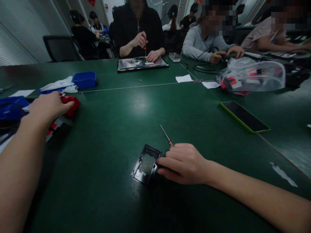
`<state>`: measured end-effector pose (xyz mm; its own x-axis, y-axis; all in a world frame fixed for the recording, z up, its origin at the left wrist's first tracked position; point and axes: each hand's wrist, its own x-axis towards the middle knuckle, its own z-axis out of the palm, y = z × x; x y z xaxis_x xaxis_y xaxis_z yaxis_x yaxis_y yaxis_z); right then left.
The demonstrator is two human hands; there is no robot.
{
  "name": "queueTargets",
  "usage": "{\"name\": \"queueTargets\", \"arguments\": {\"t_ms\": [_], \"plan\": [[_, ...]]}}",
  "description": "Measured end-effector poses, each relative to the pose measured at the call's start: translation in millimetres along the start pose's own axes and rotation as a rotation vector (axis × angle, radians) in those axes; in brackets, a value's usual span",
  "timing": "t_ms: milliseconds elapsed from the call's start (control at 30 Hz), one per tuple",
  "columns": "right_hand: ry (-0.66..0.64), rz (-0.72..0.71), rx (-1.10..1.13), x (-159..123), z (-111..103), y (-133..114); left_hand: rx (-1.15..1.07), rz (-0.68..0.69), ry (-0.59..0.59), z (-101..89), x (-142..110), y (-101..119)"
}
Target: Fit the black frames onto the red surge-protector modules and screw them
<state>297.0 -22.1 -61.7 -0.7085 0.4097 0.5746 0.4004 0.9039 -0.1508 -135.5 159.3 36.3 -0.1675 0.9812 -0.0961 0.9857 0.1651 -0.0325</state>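
Note:
My right hand (184, 163) is closed near the middle of the green table. A small screwdriver (169, 137) with a red handle end sticks out from under its curled fingers, shaft pointing away from me. Its thumb and index finger pinch the right edge of a small black rectangular plastic frame (147, 164) with a glossy inner panel. At the far left, my left hand (47, 105) is stretched over a red box (72, 106), thumb against it and the other fingers mostly hidden. Red, white and dark pieces (54, 127) lie beneath that hand.
Blue trays (84, 79) with white cloth-like material stand at the left. A green-edged phone (244, 116) and a clear plastic bag (255, 76) of red and black items lie right. Across the table (109, 129), a person holds a screwdriver over a flat panel (142, 66).

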Motion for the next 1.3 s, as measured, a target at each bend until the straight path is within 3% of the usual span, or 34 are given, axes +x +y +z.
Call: {"name": "queueTargets", "arguments": {"t_ms": [100,200,333,467,600,800,1000,1100,1167,1300], "plan": [[-0.008,0.002,-0.01,-0.1,0.0,0.6,0.11,-0.127,0.037,3.2,-5.5,6.3],[-0.008,-0.001,-0.029,-0.2,0.0,0.5,0.149,-0.101,0.049,-0.9,-12.1,12.0],[-0.03,-0.013,-0.042,-0.6,0.5,0.1,0.19,-0.09,0.068,-21.1,-22.7,23.3],[-0.058,-0.009,-0.044,-0.7,1.1,0.3,0.234,-0.068,0.102,-41.8,-36.2,48.3],[-0.098,0.009,-0.039,1.3,0.4,0.5,0.275,0.099,0.076,-46.8,-50.4,83.7],[-0.122,0.111,-0.029,2.2,-2.8,3.3,0.155,0.462,-0.041,-36.3,-92.2,133.1],[-0.103,0.267,-0.076,1.1,-9.1,10.0,0.177,0.527,-0.129,-17.9,-125.5,162.5],[-0.094,0.309,-0.07,1.0,-10.4,11.8,0.089,0.563,-0.16,-18.1,-117.9,162.0],[-0.096,0.319,-0.062,0.9,-10.2,11.7,0.045,0.495,-0.145,-25.0,-102.0,149.9],[-0.104,0.323,-0.052,0.9,-8.3,10.1,0.151,0.24,-0.009,-39.2,-56.0,95.3]]}}
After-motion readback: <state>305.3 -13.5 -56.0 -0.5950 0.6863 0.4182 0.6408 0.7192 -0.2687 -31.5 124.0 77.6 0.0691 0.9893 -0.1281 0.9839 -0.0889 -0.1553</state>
